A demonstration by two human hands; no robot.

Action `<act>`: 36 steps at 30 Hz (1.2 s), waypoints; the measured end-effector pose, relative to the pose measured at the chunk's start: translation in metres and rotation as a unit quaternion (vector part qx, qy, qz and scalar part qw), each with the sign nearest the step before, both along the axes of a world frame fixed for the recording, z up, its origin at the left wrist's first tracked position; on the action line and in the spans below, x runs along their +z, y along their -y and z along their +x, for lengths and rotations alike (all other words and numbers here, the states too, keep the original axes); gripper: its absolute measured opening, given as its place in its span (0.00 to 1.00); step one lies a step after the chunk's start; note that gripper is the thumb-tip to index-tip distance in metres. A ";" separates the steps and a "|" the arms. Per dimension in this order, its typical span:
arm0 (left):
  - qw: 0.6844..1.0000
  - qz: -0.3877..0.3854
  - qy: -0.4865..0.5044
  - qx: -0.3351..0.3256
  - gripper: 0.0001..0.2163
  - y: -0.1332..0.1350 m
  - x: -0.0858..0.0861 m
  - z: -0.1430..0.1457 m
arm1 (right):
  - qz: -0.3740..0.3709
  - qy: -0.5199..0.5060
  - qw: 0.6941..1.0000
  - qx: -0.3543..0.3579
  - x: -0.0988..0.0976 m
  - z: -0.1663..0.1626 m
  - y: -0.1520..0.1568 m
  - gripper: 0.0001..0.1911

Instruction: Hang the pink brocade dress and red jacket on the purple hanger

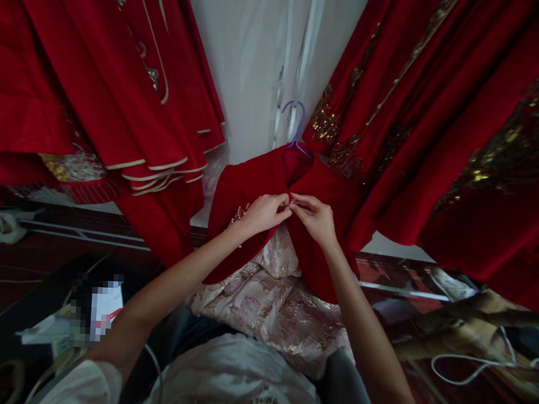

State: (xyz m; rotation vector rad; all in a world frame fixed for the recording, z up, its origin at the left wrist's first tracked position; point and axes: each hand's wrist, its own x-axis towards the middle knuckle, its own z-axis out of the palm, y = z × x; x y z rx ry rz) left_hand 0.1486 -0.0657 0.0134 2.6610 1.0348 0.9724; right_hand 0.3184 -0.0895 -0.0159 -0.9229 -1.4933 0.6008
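Observation:
A red velvet jacket point(247, 183) hangs on a purple hanger point(295, 128) straight ahead, with a pale gold brocade skirt point(269, 292) spilling out below it. My left hand point(264, 212) and my right hand point(316, 218) meet at the jacket's front opening. Both pinch the two front edges together at a small fastening, fingers closed. The fastening itself is too small to make out.
Red embroidered gowns point(121, 98) hang at the left, and more gowns point(457, 145) hang at the right, framing a white wall point(254, 56). A dark floor with white cables point(473, 366) lies at the right. A card and clutter point(103, 311) sit at the lower left.

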 end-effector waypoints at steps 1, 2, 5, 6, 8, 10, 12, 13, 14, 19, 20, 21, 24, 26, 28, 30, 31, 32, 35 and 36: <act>1.000 0.000 -0.001 -0.001 0.06 0.000 0.000 0.000 | -0.002 0.003 1.000 0.004 0.000 0.001 -0.001 0.16; 1.000 0.000 -0.002 -0.004 0.06 0.001 0.001 0.000 | -0.003 0.006 1.000 0.007 0.001 0.002 -0.001 0.16; 1.000 0.002 0.002 -0.015 0.05 0.001 0.001 0.000 | 0.000 0.011 1.000 0.020 0.003 0.004 -0.001 0.16; 1.000 0.003 0.005 -0.017 0.05 0.000 0.000 0.000 | 0.001 0.010 1.000 0.022 0.003 0.004 -0.001 0.16; 1.000 0.005 0.008 -0.015 0.05 -0.001 -0.002 0.000 | -0.001 0.007 1.000 0.022 0.001 0.003 0.000 0.16; 1.000 0.009 0.008 -0.010 0.05 -0.002 -0.004 0.001 | -0.006 0.003 1.000 0.019 -0.001 0.002 -0.001 0.16; 1.000 0.016 0.001 -0.002 0.06 -0.003 -0.005 0.002 | -0.009 0.001 1.000 0.021 -0.002 0.001 -0.004 0.16; 1.000 0.019 -0.005 0.005 0.06 -0.003 -0.006 0.003 | -0.008 0.002 1.000 0.024 -0.003 0.000 -0.005 0.16; 1.000 0.021 -0.011 0.012 0.06 -0.003 -0.006 0.003 | -0.005 0.003 1.000 0.027 -0.004 0.000 -0.007 0.16; 0.999 -0.012 0.049 0.008 0.05 0.001 -0.014 0.007 | 0.042 0.053 0.997 0.038 -0.017 -0.007 0.000 0.22; 0.995 -0.040 0.092 -0.006 0.06 0.003 -0.017 0.008 | 0.059 0.082 0.994 0.032 -0.022 -0.010 0.004 0.27; 0.986 -0.076 0.144 -0.022 0.07 0.006 -0.022 0.008 | 0.075 0.119 0.990 0.018 -0.028 -0.014 0.009 0.33; 0.929 -0.203 0.304 -0.060 0.10 0.018 -0.039 0.006 | 0.087 0.255 0.961 -0.066 -0.045 -0.024 0.024 0.46; 0.888 -0.268 0.369 -0.063 0.12 0.027 -0.051 0.002 | 0.066 0.311 0.938 -0.136 -0.051 -0.026 0.028 0.45; 0.865 -0.308 0.394 -0.049 0.13 0.033 -0.061 -0.003 | 0.046 0.323 0.927 -0.184 -0.051 -0.021 0.026 0.43; 0.855 -0.330 0.398 -0.035 0.14 0.035 -0.068 -0.008 | 0.031 0.290 0.935 -0.201 -0.046 -0.009 0.022 0.37; 0.852 -0.340 0.396 -0.031 0.14 0.034 -0.071 -0.010 | 0.019 0.257 0.945 -0.201 -0.042 -0.002 0.021 0.33; 0.849 -0.351 0.393 -0.030 0.15 0.033 -0.072 -0.011 | 0.005 0.213 0.957 -0.195 -0.038 0.006 0.020 0.28; 0.831 -0.395 0.389 -0.045 0.18 0.032 -0.072 -0.008 | -0.057 0.057 0.990 -0.118 -0.019 0.027 0.027 0.17; 0.816 -0.416 0.396 -0.058 0.19 0.033 -0.071 -0.006 | -0.086 0.023 0.994 -0.068 -0.012 0.032 0.032 0.15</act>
